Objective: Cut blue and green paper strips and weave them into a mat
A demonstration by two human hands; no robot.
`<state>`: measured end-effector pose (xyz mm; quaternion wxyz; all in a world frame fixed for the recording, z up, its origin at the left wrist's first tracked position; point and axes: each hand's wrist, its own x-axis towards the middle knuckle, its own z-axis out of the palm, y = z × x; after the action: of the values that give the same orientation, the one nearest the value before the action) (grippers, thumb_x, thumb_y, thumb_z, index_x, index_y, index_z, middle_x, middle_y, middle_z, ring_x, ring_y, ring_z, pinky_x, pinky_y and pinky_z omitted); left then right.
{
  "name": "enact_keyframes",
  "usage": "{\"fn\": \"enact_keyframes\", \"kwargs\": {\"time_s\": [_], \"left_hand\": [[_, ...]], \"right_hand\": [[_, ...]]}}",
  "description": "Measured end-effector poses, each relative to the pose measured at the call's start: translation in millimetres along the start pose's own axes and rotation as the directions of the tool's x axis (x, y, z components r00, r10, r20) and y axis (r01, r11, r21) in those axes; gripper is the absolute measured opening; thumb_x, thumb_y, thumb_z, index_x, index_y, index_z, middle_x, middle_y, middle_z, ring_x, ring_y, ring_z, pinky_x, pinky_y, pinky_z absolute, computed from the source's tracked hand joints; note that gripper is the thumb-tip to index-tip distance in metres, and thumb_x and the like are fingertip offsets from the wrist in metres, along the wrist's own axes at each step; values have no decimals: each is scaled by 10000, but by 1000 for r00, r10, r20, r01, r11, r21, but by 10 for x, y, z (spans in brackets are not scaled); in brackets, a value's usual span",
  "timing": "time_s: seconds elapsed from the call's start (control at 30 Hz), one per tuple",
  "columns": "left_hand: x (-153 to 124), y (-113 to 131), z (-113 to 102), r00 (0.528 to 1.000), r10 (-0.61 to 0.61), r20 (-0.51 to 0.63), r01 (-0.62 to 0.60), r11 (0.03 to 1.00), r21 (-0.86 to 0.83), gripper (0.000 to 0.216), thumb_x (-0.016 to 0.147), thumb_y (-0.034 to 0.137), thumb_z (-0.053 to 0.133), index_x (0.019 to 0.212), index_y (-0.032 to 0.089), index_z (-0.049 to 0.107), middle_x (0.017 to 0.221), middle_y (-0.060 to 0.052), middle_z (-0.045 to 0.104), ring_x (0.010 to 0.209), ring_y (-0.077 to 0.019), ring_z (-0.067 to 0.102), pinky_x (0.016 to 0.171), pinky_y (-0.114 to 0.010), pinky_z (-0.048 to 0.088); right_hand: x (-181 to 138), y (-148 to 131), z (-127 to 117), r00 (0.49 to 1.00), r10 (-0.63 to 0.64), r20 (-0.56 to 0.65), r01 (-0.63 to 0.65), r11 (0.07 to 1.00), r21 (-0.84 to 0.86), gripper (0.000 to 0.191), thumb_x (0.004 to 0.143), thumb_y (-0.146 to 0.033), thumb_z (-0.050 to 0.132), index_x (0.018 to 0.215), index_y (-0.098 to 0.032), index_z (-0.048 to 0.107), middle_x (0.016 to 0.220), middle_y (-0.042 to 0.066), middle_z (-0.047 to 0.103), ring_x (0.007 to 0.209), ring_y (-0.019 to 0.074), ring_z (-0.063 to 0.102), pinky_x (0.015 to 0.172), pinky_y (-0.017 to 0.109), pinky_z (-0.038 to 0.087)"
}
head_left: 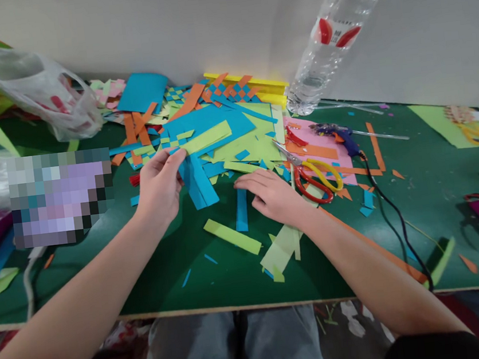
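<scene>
Nearest the camera, the person's knees sit under the near edge of the green table [217, 286], and both bare forearms reach out over it. The left hand [159, 186] pinches a small bundle of blue paper strips [199, 181] between thumb and fingertips, lifting their far ends just off the table. The right hand [272, 194] lies flat with fingers loosely spread, its fingertips pointing left toward a single blue strip [240, 210] lying just beside them; it holds nothing.

The step in hand looks like gathering and sorting cut strips for paper weaving: a woven blue-and-orange piece [229, 91] lies at the far side, near a clear plastic bottle [330, 31]. The next move seems to call for the right hand to pick up a loose strip with a fine fingertip pinch and add it to the held bundle.

A light green strip [232, 236] lies near, between the arms. Red-and-yellow scissors [315, 176] rest just right of the right hand, a glue gun [340, 136] farther right.
</scene>
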<state>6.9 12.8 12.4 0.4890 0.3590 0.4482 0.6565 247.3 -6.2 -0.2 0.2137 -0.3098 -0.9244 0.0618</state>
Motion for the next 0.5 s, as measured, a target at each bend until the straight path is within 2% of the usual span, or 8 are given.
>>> {"fn": "enact_keyframes", "kwargs": {"time_s": [0.1, 0.23, 0.5], "left_hand": [[-8, 6, 1, 1000, 1, -4, -1, 1000, 3, 63, 840, 157, 695, 805, 150, 643, 612, 55, 548, 490, -43, 503, 443, -172, 405], [-14, 6, 0, 1000, -1, -6, 1, 1000, 6, 86, 830, 179, 714, 794, 155, 639, 603, 60, 549, 490, -41, 497, 463, -167, 420], [12, -9, -13, 1000, 17, -17, -18, 1000, -22, 94, 792, 188, 735, 768, 155, 651, 614, 51, 566, 520, -51, 523, 448, -172, 416]], "right_hand": [[1, -2, -11, 1000, -8, 24, 10, 998, -69, 454, 856, -16, 431, 1253, -170, 589, 1283, 77, 659, 1237, 243, 541, 1068, 481, 374], [9, -2, 0, 1000, 18, -2, -18, 992, -128, 370, 906, -70, 424, 1197, -160, 634, 1129, 87, 718, 1160, 235, 599, 1126, 502, 292], [24, 26, 19, 998, 50, -48, -56, 991, -123, 293, 945, -139, 437, 1138, -145, 658, 1077, 99, 736, 1030, 237, 656, 975, 444, 444]]}}
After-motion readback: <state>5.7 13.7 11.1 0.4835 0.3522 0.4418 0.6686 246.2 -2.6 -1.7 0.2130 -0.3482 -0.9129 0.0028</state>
